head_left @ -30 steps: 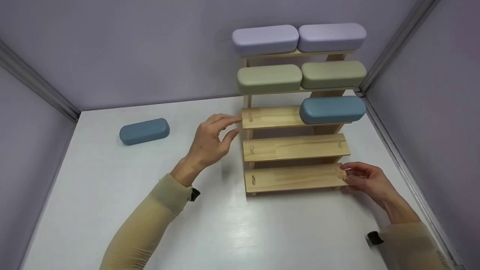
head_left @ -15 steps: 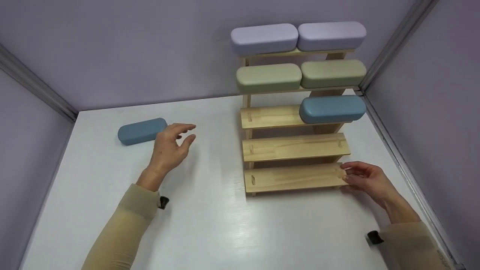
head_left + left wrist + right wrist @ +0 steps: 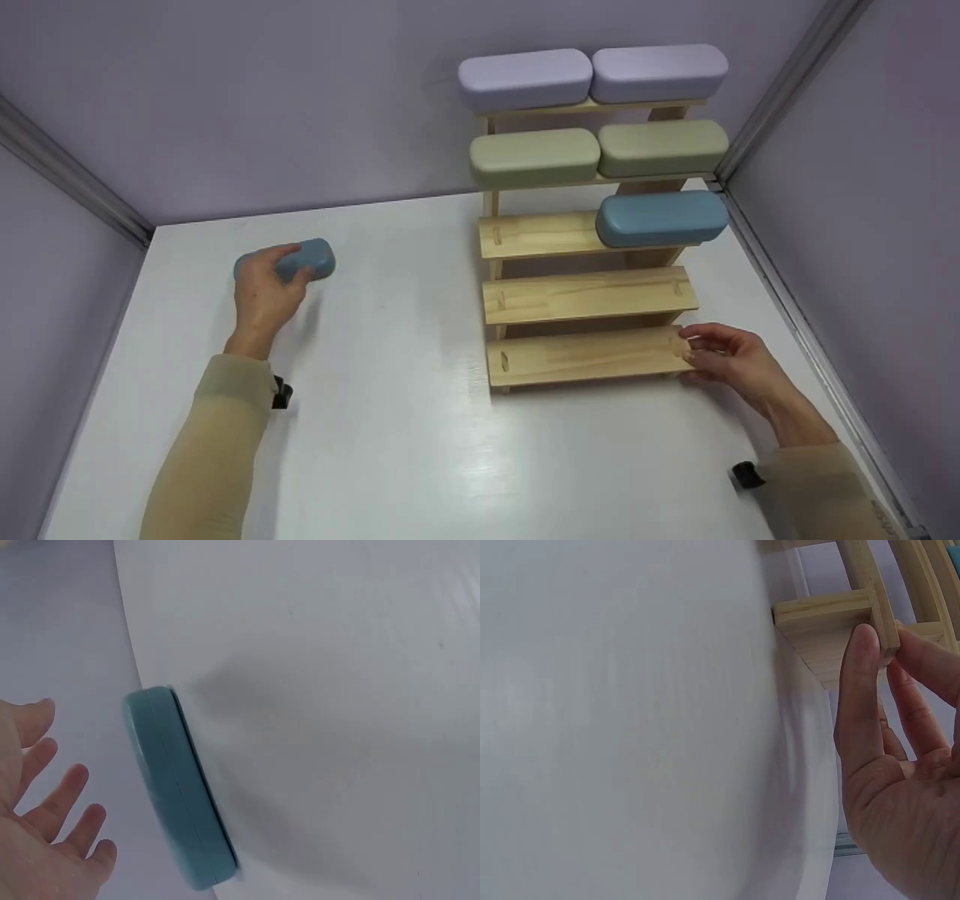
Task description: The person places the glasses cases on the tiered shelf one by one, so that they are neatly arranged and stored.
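Note:
My left hand point(image 3: 262, 296) hovers over a blue glasses case point(image 3: 319, 257) lying on the white table at the left. In the left wrist view its fingers point(image 3: 58, 811) are spread and loosely bent, with a gap between them and the case point(image 3: 180, 787). On the right, a wooden tiered rack point(image 3: 585, 356) has its lowest shelf end pinched by my right hand point(image 3: 739, 367). The right wrist view has the thumb point(image 3: 861, 682) against that shelf's edge, fingers behind it. A second blue glasses case point(image 3: 664, 217) sits on the middle tier's right half.
Two lilac glasses cases point(image 3: 525, 77) stand side by side on the top tier. Two green ones point(image 3: 536, 156) fill the tier below. Purple-grey walls point(image 3: 300, 97) enclose the table point(image 3: 390, 420) at the back and both sides.
My left hand has moved left, away from the rack's middle tier, to over the blue glasses case on the table. My right hand stays on the lowest shelf.

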The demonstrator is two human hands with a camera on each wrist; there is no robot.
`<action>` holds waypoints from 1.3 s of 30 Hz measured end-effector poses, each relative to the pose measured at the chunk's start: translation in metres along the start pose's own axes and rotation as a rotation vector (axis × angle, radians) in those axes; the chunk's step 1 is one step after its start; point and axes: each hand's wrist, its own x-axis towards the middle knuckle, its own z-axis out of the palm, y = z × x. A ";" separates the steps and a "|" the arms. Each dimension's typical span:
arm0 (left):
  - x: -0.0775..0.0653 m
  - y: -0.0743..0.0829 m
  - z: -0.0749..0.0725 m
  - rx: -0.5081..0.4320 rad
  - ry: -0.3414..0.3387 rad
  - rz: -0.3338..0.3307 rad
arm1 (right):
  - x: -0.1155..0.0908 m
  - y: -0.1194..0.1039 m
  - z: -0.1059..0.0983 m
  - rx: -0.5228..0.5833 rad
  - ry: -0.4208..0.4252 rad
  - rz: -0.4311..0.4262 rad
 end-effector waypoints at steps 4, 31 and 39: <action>0.007 -0.014 -0.006 0.023 -0.004 -0.052 | 0.000 0.000 0.000 0.012 -0.007 -0.008; 0.006 -0.047 -0.005 0.234 -0.184 -0.196 | 0.001 0.001 0.003 0.038 -0.019 -0.020; 0.005 -0.047 -0.002 0.263 -0.102 -0.206 | 0.001 0.002 0.002 0.042 -0.004 -0.016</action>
